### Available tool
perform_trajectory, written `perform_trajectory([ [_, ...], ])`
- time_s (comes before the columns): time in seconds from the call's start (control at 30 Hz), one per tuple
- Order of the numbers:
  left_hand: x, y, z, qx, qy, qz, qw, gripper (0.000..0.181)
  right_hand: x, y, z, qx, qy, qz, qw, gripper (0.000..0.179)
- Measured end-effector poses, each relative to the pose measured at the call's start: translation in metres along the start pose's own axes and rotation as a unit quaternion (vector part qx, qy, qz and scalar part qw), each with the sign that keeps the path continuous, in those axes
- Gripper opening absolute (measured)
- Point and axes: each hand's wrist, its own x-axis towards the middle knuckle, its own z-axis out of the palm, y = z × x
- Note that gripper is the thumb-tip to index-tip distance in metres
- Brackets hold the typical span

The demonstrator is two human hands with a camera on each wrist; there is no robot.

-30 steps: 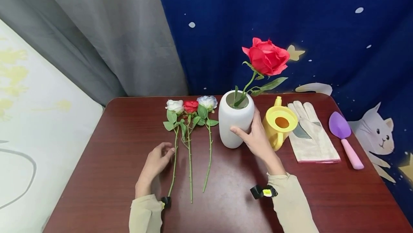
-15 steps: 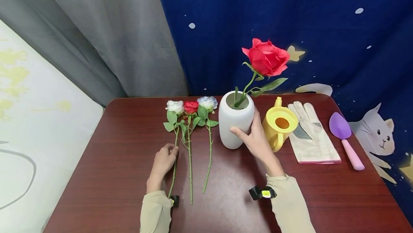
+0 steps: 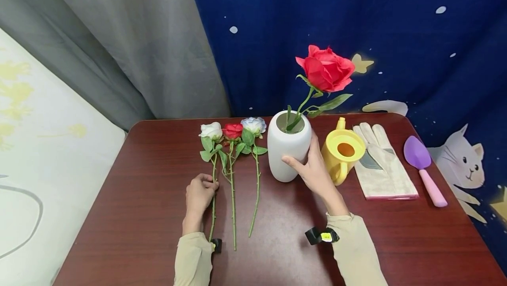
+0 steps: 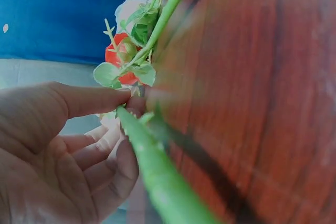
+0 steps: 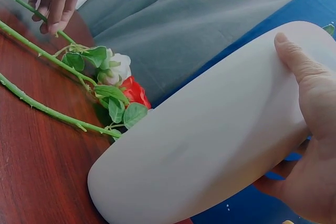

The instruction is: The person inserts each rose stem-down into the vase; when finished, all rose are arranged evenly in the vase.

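Left hand (image 3: 201, 193) pinches white rose (image 3: 211, 131) by stem (image 3: 213, 215), at 9 o'clock from vase (image 3: 282, 152); right hand (image 3: 315, 170) grips vase. Lifting could drag small red rose (image 3: 232, 131) at 3 o'clock: crowded leaves (image 3: 206, 144) may snag.

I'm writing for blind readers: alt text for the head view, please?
The left hand pinches a white flower by its stem, while the right hand holds a white vase with a large red rose. Between them on the table lie a small red rose and pale blue flower; a watering can, glove and purple trowel are at right.
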Motion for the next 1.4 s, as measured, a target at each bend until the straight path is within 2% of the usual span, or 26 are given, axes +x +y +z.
perform_trajectory([
  [0.2,-0.002,0.003,-0.006,-0.012,0.022,0.000,0.9997,0.020,0.004,0.022,0.001,-0.011,0.007,0.005,0.9999,0.093],
  [0.3,-0.003,0.005,-0.012,-0.019,0.022,-0.002,0.9996,0.019,0.005,0.031,0.002,-0.013,0.011,0.001,0.9999,0.094],
  [0.4,-0.004,0.006,-0.017,-0.046,0.008,-0.009,0.9988,0.019,0.005,0.031,0.002,-0.009,0.014,-0.005,0.9998,0.093],
  [0.47,-0.005,0.005,-0.021,-0.089,-0.011,-0.020,0.9958,0.019,0.004,0.031,0.003,-0.012,0.014,-0.004,0.9998,0.093],
  [0.53,-0.005,0.003,-0.023,-0.145,-0.035,-0.035,0.9883,0.021,0.003,0.031,0.003,-0.014,0.012,-0.001,0.9998,0.093],
  [0.67,-0.005,-0.001,-0.025,-0.245,-0.075,-0.071,0.9640,0.027,0.002,0.034,0.004,-0.019,0.014,-0.003,0.9997,0.093],
  [0.83,-0.004,-0.005,-0.024,-0.340,-0.079,-0.101,0.9317,0.035,0.002,0.036,0.005,-0.021,0.022,-0.015,0.9994,0.092],
  [0.93,-0.004,-0.006,-0.023,-0.408,-0.069,-0.117,0.9028,0.039,0.003,0.036,0.004,-0.020,0.023,-0.018,0.9994,0.092],
  [1.03,-0.005,-0.006,-0.022,-0.489,-0.064,-0.117,0.8621,0.029,0.003,0.036,0.004,-0.019,0.023,-0.018,0.9994,0.092],
  [1.1,-0.006,-0.005,-0.022,-0.549,-0.069,-0.096,0.8276,0.020,0.003,0.035,0.004,-0.018,0.024,-0.019,0.9994,0.092],
  [1.17,-0.007,-0.004,-0.022,-0.606,-0.084,-0.064,0.7888,0.013,0.003,0.035,0.004,-0.016,0.024,-0.020,0.9994,0.092],
  [1.3,-0.009,-0.003,-0.024,-0.694,-0.115,0.005,0.7106,0.016,0.003,0.035,0.004,-0.012,0.022,-0.017,0.9995,0.092],
  [1.37,-0.009,-0.001,-0.025,-0.723,-0.117,0.023,0.6806,0.017,0.004,0.034,0.004,-0.012,0.020,-0.012,0.9997,0.093],
  [1.4,-0.009,0.000,-0.025,-0.734,-0.116,0.029,0.6684,0.017,0.004,0.033,0.004,-0.011,0.019,-0.009,0.9997,0.093],
])
